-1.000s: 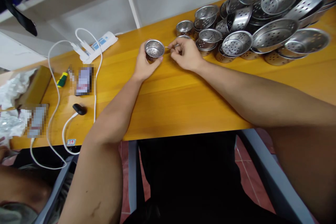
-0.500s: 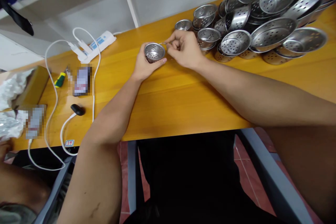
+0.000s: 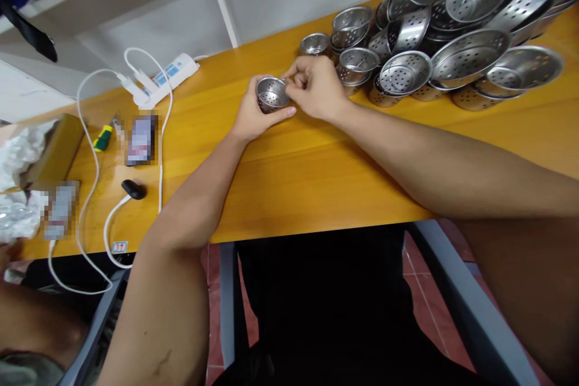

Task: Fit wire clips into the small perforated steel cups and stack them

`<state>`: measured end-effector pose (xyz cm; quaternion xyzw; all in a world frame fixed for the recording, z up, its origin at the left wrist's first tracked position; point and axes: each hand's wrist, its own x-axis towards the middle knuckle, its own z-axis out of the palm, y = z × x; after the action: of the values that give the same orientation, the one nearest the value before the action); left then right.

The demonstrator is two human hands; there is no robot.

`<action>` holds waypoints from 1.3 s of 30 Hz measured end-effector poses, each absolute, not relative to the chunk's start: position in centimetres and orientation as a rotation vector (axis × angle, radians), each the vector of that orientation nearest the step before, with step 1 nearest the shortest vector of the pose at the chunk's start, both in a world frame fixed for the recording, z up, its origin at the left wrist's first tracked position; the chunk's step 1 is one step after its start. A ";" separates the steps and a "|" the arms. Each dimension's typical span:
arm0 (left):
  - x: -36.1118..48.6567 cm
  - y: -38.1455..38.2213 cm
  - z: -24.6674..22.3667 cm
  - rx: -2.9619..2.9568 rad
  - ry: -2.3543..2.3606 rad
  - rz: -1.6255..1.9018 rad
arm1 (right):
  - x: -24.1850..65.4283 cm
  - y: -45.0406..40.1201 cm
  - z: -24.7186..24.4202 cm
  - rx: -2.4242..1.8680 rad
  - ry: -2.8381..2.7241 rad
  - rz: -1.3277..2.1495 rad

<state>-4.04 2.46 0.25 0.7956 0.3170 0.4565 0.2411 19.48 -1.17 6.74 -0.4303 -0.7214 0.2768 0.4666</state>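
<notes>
A small perforated metal cup [image 3: 272, 94] is upright over the wooden table, its open mouth facing up. My left hand [image 3: 253, 114] is wrapped round its left and near sides, the thumb along the front. At the cup's right rim is my right hand [image 3: 314, 85], its thumb and forefinger pinched together; whatever lies between those fingertips is too small to make out. Just behind and right of my right hand stand more perforated cups, among them a small one [image 3: 315, 44] and a stacked pair [image 3: 357, 64].
Many perforated metal cups [image 3: 470, 57] are piled at the back right. To the left are a white power strip [image 3: 174, 77] with cables, a green-yellow tool [image 3: 104, 138], a black device [image 3: 134, 189], two blurred phones and a box with plastic. Another person's arm shows lower left.
My left hand has moved the cup slightly right, up against my right fingertips. The thin piece seen earlier between my right fingers and the cup no longer shows clearly.
</notes>
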 end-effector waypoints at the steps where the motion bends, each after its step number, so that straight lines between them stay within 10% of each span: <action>1: -4.0 2.4 0.3 2.177 0.866 1.243 | 19.5 -1.2 6.7 -1.065 -1.772 0.675; 39: -4.8 2.2 0.7 2.094 0.806 1.186 | 20.5 -2.4 9.6 -0.611 -1.817 1.328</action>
<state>-4.82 2.24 0.74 0.7877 0.3031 0.4464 0.2973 20.48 -2.42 9.61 -0.2407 -0.7163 0.5235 0.3936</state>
